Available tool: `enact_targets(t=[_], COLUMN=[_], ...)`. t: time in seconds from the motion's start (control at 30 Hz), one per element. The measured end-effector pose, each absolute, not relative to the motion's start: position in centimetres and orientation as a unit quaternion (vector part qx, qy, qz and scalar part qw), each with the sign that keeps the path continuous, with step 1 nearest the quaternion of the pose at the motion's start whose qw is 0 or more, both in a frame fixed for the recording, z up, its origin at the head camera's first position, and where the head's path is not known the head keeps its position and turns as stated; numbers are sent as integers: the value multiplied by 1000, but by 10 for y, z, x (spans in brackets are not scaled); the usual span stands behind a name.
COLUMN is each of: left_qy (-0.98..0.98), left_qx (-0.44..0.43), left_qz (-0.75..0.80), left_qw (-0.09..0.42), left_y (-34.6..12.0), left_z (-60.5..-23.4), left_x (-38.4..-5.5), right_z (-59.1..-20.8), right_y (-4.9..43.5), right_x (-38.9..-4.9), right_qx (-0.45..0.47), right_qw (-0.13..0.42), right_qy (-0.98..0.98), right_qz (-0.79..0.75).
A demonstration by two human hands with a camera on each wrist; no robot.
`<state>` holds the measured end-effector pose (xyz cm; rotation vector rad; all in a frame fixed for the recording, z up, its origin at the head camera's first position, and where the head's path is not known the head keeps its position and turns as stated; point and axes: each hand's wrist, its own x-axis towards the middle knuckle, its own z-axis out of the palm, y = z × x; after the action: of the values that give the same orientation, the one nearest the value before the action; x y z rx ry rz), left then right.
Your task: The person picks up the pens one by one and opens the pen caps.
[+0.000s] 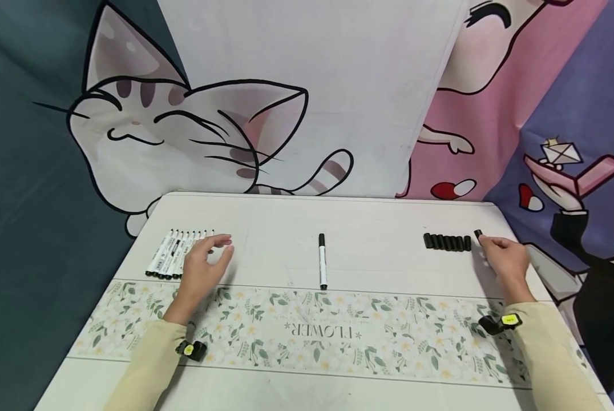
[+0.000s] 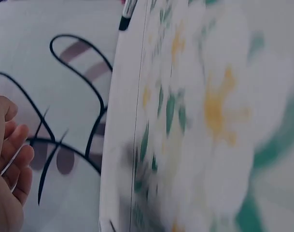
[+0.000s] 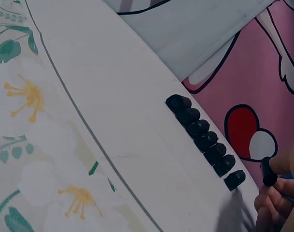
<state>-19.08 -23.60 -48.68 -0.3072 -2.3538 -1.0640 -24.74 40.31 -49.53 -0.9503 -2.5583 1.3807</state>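
Note:
My right hand (image 1: 504, 260) pinches a small black marker cap (image 1: 478, 233) between thumb and fingers, just to the right of a row of black marker caps (image 1: 447, 242). In the right wrist view the held cap (image 3: 268, 173) stands apart from the lined-up caps (image 3: 204, 140). At the left, my left hand (image 1: 203, 267) hovers at the right end of a row of uncapped white markers (image 1: 165, 257), hiding part of it. Its thumb and fingers are loosely bent with a gap between them, and nothing shows in it. A capped marker (image 1: 323, 262) lies alone mid-table.
The white table (image 1: 379, 257) carries a floral strip (image 1: 245, 319) printed with upside-down lettering. Behind its back edge hangs a cloth with a cartoon cat (image 1: 184, 137). Each wrist wears a small black camera, the left camera (image 1: 191, 350) and the right camera (image 1: 499, 322).

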Motion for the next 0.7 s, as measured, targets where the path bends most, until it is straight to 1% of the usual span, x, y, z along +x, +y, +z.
enact_targets(t=[0.27,0.7], left_qy=[-867,-870], left_qx=[-157,-167], left_qz=[-403,-416], left_qw=[247,204], left_y=[-212,-185], left_z=[-491,-496], left_x=[-186,-189], right_z=[-501,-503], right_y=[402,404], right_x=[-254,-255], right_qx=[-326,-316], right_qw=[21,6], right_qy=[-845,-867], right_qz=[423,386])
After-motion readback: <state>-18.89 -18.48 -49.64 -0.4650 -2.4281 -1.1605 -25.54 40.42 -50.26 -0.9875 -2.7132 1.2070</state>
